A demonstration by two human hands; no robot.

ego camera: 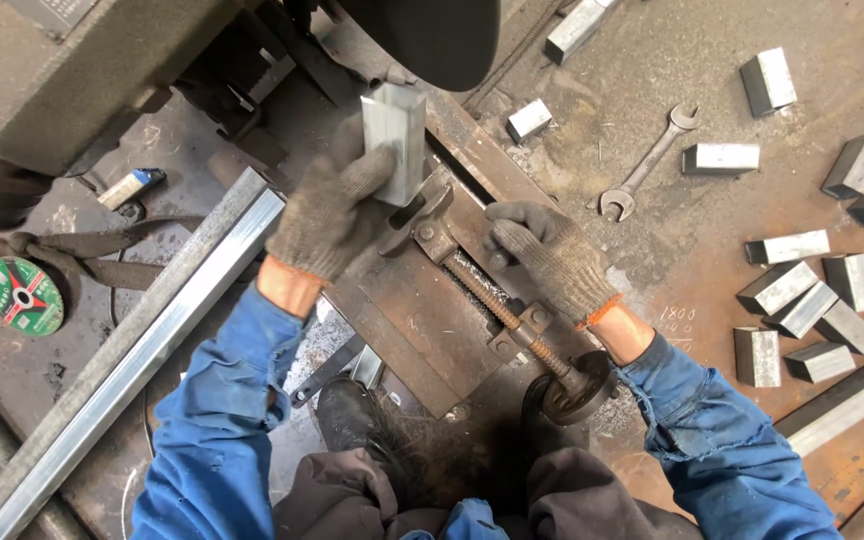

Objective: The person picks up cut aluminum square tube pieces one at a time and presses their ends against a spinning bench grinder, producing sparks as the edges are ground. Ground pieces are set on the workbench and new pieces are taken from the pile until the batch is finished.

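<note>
Here the left hand point(327, 215) fingers wrap the short steel tube point(394, 140), upright above the vise point(432, 225).

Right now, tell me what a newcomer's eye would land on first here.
First, the left hand in a grey glove at centre, holding a short piece of square metal tube upright just under the dark saw guard. Next, the right hand resting on the rusty vise beside its long screw. At right, many cut tube pieces lie scattered on the floor around a wrench.

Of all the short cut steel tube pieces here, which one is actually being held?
The upright piece in the gloved left hand beside the vise; every other lies loose on the floor.
</note>
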